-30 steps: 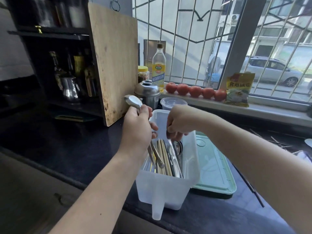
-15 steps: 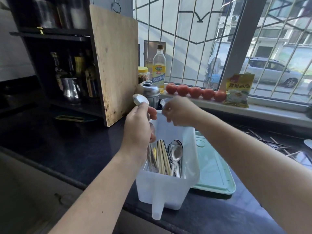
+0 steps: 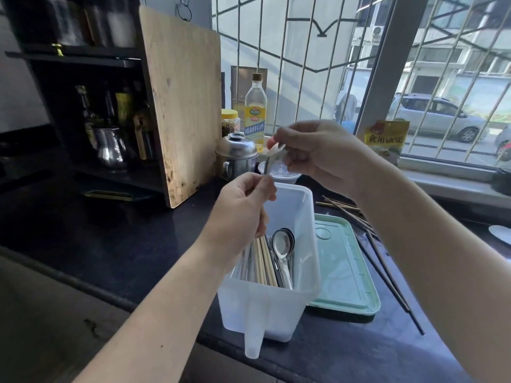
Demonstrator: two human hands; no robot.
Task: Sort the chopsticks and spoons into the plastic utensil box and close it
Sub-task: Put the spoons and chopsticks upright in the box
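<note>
A translucent white plastic utensil box (image 3: 307, 288) stands open on the black counter, with light wooden chopsticks (image 3: 264, 261) and metal spoons (image 3: 282, 247) lying inside. Its pale green lid (image 3: 343, 266) lies flat just right of it. My left hand (image 3: 243, 214) hovers over the box, gripping the handle of a metal spoon (image 3: 272, 154). My right hand (image 3: 318, 153) pinches that spoon's bowl above the box's far end. More dark and wooden chopsticks (image 3: 381, 261) lie loose on the counter to the right of the lid.
A wooden cutting board (image 3: 182, 106) leans against a dark shelf at the left. A steel lidded pot (image 3: 236, 157), a clear tub (image 3: 282, 174), a yellow-lidded jar and a cooking-wine bottle (image 3: 255, 111) stand behind the box. The window sill holds a yellow packet (image 3: 385, 140).
My left hand has lifted the spoon higher and toward the right. My right hand rose from inside the box and took hold of the spoon's bowl.
</note>
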